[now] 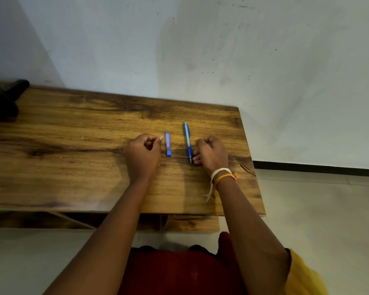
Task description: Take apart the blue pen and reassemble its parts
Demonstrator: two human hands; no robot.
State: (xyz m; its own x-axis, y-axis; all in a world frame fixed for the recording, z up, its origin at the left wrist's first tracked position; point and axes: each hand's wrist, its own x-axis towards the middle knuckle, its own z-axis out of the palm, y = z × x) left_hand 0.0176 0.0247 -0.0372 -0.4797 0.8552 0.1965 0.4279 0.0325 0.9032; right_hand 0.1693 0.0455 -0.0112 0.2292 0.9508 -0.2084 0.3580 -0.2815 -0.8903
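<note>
A blue pen [188, 142] lies on the wooden table [73, 145], its tip toward me and its clicker end pointing at the wall. Left of it lies a shorter blue stick-like object [168, 143], parallel to the pen. My right hand [210, 152] rests on the table just right of the pen, fingers curled, fingertips close to the pen's dark grip; contact is unclear. My left hand [144, 153] rests as a loose fist just left of the short blue object, holding nothing that I can see.
A dark object [2, 99] sits at the table's far left corner. The table's right edge [251, 162] runs close beside my right wrist, with floor beyond. A white wall stands directly behind the table. A lower shelf [190, 223] shows under the front edge.
</note>
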